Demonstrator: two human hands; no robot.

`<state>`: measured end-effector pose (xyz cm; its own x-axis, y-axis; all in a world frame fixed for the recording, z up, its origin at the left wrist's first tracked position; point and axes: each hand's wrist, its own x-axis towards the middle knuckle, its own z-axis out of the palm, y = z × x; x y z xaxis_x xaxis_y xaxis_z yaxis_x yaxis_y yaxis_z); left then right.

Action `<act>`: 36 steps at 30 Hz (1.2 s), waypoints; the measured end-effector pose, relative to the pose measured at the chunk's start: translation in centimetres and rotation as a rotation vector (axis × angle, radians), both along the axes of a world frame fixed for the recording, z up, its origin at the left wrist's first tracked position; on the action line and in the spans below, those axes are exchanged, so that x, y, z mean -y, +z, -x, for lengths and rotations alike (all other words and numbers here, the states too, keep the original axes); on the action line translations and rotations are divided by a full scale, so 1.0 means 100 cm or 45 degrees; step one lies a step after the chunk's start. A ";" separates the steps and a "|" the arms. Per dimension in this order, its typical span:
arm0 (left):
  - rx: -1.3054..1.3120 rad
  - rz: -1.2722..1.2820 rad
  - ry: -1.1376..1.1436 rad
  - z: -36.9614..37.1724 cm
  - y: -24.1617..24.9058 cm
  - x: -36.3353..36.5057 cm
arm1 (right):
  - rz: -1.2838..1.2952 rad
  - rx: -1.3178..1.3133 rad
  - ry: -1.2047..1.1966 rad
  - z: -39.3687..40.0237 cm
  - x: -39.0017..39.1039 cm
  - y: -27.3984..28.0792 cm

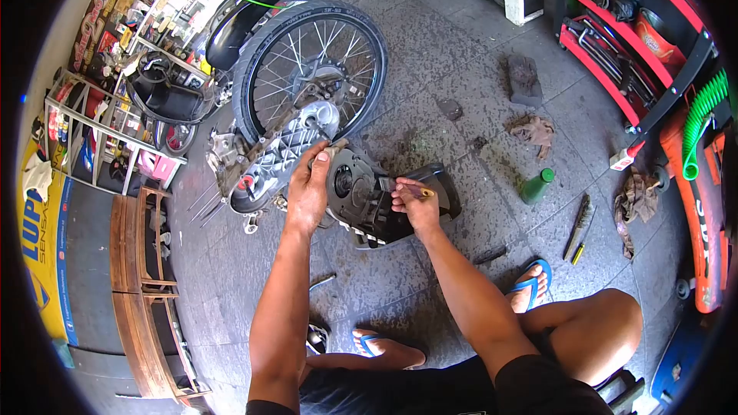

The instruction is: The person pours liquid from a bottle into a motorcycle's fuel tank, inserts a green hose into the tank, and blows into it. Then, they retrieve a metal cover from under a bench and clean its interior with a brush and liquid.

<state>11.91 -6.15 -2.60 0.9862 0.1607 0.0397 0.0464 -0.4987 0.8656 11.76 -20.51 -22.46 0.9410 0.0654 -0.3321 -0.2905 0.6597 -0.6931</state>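
My left hand (309,188) grips the left edge of a grey metal engine casing (350,173), thumb up along its side. The casing is tilted over a dark tray (450,192). In my right hand (417,206) is a small brush (422,192), its yellowish handle end with a hole pointing to the right. The brush's head points at the right part of the casing. Just left of my left hand lies a silver engine housing (292,146), in front of a spoked motorcycle wheel (374,31).
A green bottle (536,187), dirty rags (532,132) and a dark block (524,81) are on the tiled floor to the right. Beyond them stand a red tool cart (607,61) and an orange floor jack (696,223). A wooden bench (127,261) is at left.
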 end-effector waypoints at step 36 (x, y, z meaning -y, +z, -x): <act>-0.020 -0.008 0.168 -0.022 -0.008 -0.017 | 1.089 -0.078 0.252 0.001 0.059 -0.044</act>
<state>14.15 -4.45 -3.42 0.9570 0.2889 0.0261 0.1253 -0.4928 0.8611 11.62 -26.39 -26.83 0.9177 -0.0684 -0.3913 -0.3972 -0.1452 -0.9062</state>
